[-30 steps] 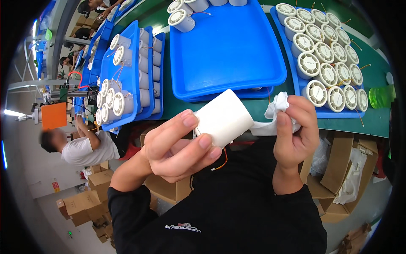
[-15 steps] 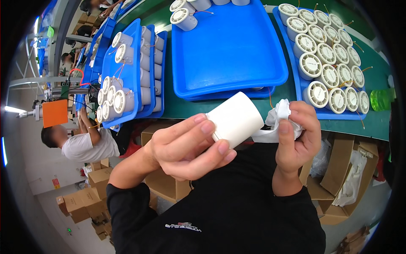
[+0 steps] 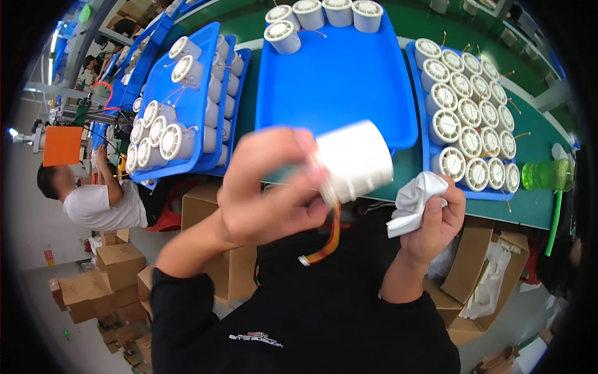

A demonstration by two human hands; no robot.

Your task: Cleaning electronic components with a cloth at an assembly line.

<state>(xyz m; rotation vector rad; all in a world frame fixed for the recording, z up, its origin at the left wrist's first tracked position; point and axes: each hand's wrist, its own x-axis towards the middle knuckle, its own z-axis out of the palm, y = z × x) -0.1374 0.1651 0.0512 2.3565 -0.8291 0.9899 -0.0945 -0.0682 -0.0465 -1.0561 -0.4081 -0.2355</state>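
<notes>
A white cylindrical housing (image 3: 358, 159) is held tilted in front of my chest, its smooth wall toward the upper right. My left hand (image 3: 271, 181) grips its lower-left end, fingers closed and a little blurred. From that end hangs a flat orange-brown lead (image 3: 330, 240) with a small white connector. In my right hand (image 3: 436, 218), a crumpled white cloth (image 3: 417, 202) is pinched between thumb and fingers, apart from the housing. Beyond both hands lies a blue tray (image 3: 336, 81) with several like white units (image 3: 283, 37) along its far side.
To the right, another blue tray (image 3: 416, 81) carries rows of white units with thin wires. Stacked blue trays (image 3: 202, 118) with more units stand at left. A green bottle (image 3: 548, 176) is at the far right. Open cardboard boxes (image 3: 464, 268) sit below the table edge; a person (image 3: 103, 199) works at left.
The housing has been turned in my left hand, so its lead now shows hanging down. My right hand and the cloth have moved slightly down, away from the housing.
</notes>
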